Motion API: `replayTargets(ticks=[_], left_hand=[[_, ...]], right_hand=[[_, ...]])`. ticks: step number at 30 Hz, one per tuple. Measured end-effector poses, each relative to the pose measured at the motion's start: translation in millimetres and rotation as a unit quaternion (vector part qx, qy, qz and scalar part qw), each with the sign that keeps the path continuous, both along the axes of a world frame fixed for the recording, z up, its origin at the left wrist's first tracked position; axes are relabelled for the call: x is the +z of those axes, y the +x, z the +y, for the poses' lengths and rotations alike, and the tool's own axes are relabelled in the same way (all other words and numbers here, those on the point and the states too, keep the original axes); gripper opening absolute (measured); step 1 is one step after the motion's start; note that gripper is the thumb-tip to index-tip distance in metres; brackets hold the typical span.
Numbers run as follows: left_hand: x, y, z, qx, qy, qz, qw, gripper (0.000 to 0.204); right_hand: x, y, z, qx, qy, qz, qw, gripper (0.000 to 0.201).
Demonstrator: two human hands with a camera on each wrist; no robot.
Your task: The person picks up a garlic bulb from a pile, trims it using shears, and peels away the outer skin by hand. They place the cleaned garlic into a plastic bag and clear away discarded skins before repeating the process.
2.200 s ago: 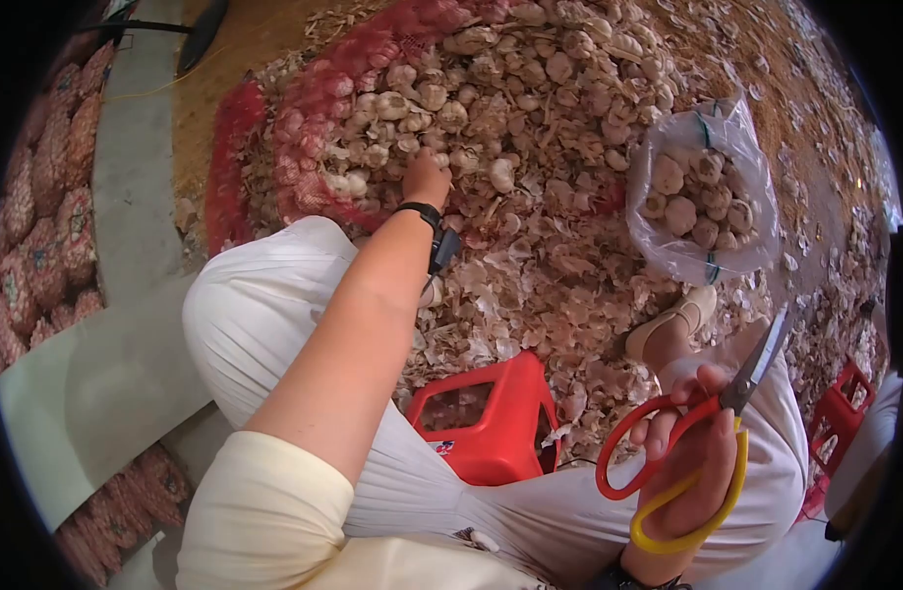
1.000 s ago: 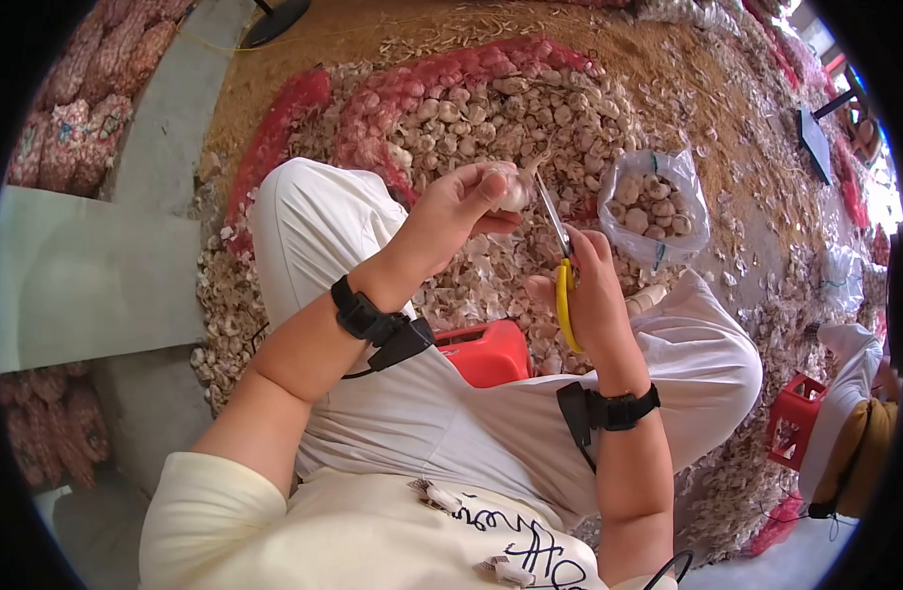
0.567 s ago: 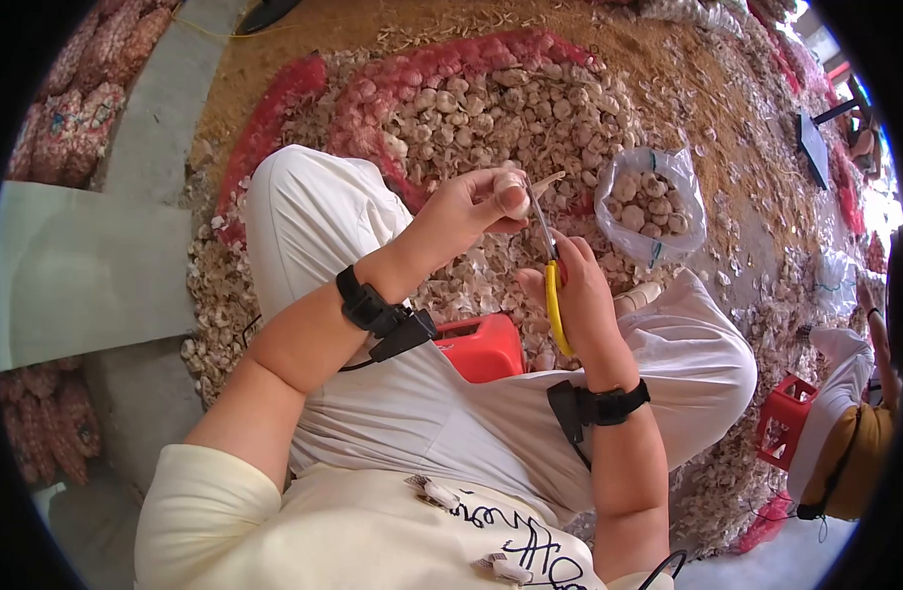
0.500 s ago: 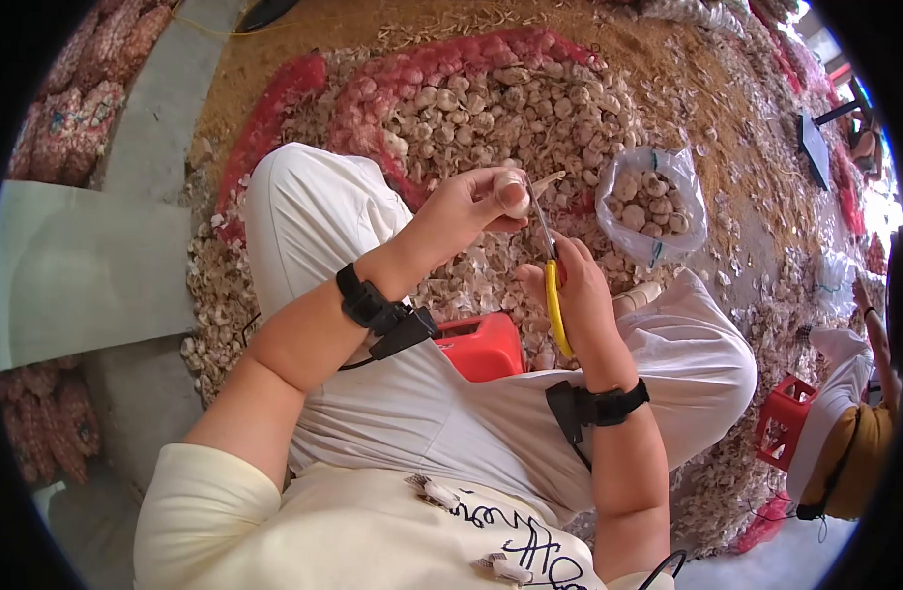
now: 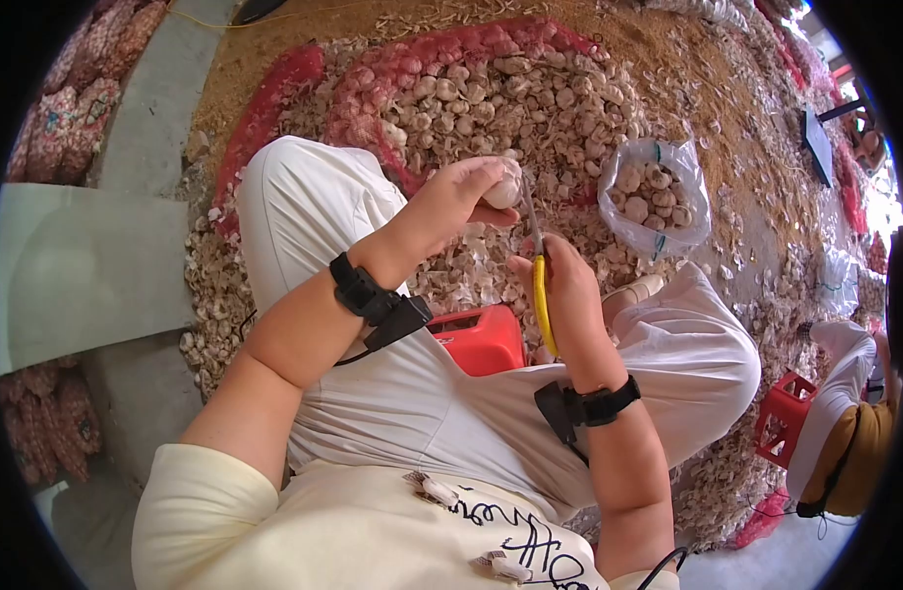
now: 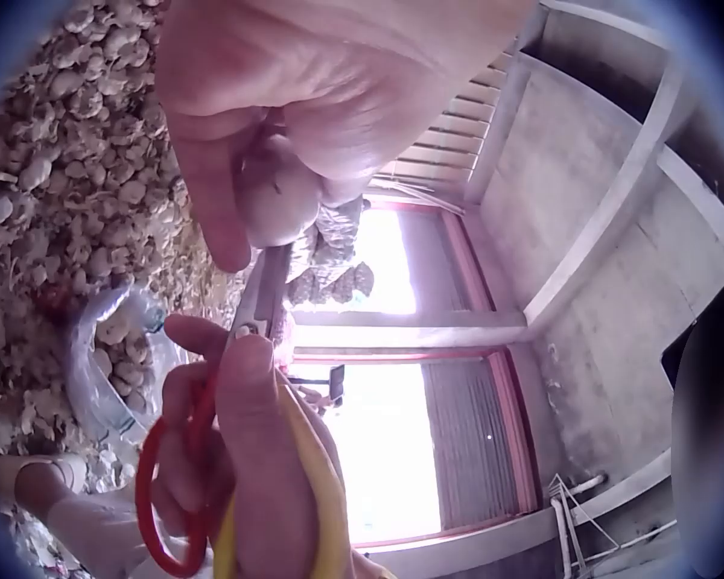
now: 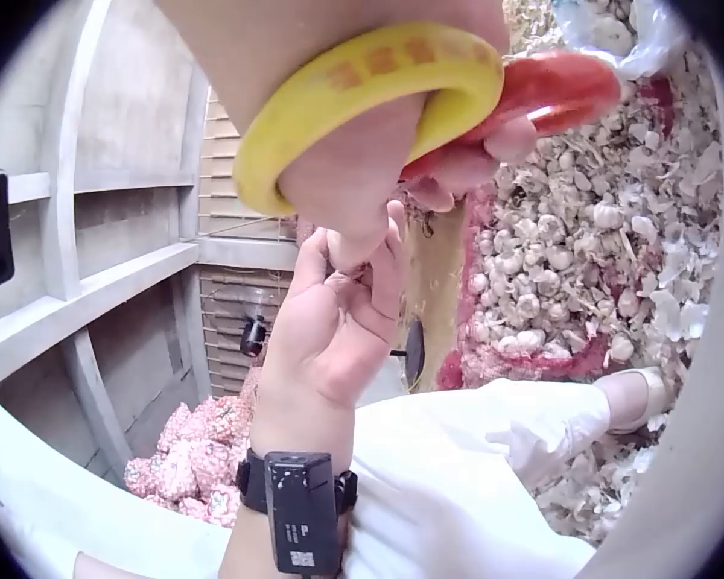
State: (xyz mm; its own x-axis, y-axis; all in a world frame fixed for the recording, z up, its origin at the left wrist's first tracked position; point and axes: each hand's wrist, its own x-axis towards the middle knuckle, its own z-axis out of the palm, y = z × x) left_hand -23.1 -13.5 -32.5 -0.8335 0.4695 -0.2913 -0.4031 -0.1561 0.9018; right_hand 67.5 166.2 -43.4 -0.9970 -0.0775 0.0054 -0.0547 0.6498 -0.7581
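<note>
My left hand (image 5: 461, 197) grips a whitish garlic bulb (image 5: 507, 185) above the floor, in front of the garlic pile. In my right hand (image 5: 574, 285) is a pair of scissors (image 5: 542, 305) with one yellow and one red handle, its blades pointing up at the bulb. The left wrist view has the scissor blades (image 6: 263, 290) right at the underside of the garlic bulb (image 6: 278, 203), and the right thumb and fingers in the handles. The red handle (image 7: 561, 94) shows in the right wrist view, where the bulb is mostly hidden by the hands.
Ahead lies a pile of garlic bulbs (image 5: 471, 108) edged by red netting (image 5: 358, 108). A clear plastic bag (image 5: 658, 241) of bulbs stands to the right. A red stool (image 5: 491, 339) is between the legs. Another person (image 5: 840, 438) sits at far right.
The left hand came up from the pile with a bulb, and the scissors met it. The long stem seen past the blades half a second ago no longer shows; the blades stand slightly more upright.
</note>
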Motion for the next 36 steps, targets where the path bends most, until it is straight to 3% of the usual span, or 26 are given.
replayTargets(ticks=[2,3,5,6,7,10,13,15,16,17,19,23,25,26,28,32,36], left_hand=[[5,0,1,0.008,0.020,-0.003,1.000,0.054],[8,1,1,0.015,0.039,-0.005,0.999,0.054],[10,1,0,-0.009,0.015,0.021,1.000,0.054],[12,2,0,-0.033,-0.007,0.048,0.998,0.055],[14,2,1,-0.034,-0.007,0.047,0.998,0.055],[24,9,5,-0.111,-0.019,0.090,0.990,0.060],[26,17,10,-0.160,-0.039,0.124,0.979,0.067],[20,20,14,-0.191,-0.104,0.269,0.938,0.076],[28,24,14,-0.208,-0.064,0.107,0.970,0.081],[28,25,14,-0.209,-0.063,0.105,0.970,0.081],[27,25,14,-0.153,-0.176,0.195,0.953,0.073],[21,24,19,-0.142,-0.246,0.280,0.917,0.065],[30,28,23,-0.151,-0.226,0.164,0.948,0.064],[30,28,23,-0.152,-0.227,0.164,0.948,0.064],[26,29,22,-0.160,-0.284,0.268,0.907,0.062],[20,29,18,-0.180,-0.254,0.287,0.906,0.059],[22,33,22,-0.098,-0.236,0.284,0.924,0.053]], right_hand=[[2,-5,6,-0.018,-0.079,-0.096,0.992,0.053],[3,-6,7,-0.018,-0.080,-0.097,0.992,0.053],[5,-8,13,-0.050,-0.185,-0.101,0.976,0.058],[-2,-15,14,-0.025,-0.107,-0.054,0.992,0.055],[-6,-15,17,-0.027,-0.108,-0.055,0.992,0.055],[14,-15,17,-0.097,-0.379,-0.166,0.905,0.040],[20,-15,22,-0.085,-0.471,-0.134,0.868,0.035],[25,-14,22,-0.057,-0.471,-0.115,0.873,0.032],[26,-13,20,-0.051,-0.431,-0.115,0.893,0.031],[27,-12,19,-0.045,-0.391,-0.115,0.912,0.030],[21,-12,19,-0.045,-0.397,-0.112,0.910,0.029],[15,-13,16,-0.057,-0.451,-0.129,0.881,0.028],[19,-11,11,-0.055,-0.454,-0.144,0.878,0.027],[22,-10,8,-0.061,-0.451,-0.147,0.878,0.028],[26,-10,7,-0.067,-0.449,-0.151,0.878,0.029],[23,-10,13,-0.054,-0.472,-0.141,0.869,0.032],[25,-8,7,-0.034,-0.551,-0.138,0.822,0.035]])
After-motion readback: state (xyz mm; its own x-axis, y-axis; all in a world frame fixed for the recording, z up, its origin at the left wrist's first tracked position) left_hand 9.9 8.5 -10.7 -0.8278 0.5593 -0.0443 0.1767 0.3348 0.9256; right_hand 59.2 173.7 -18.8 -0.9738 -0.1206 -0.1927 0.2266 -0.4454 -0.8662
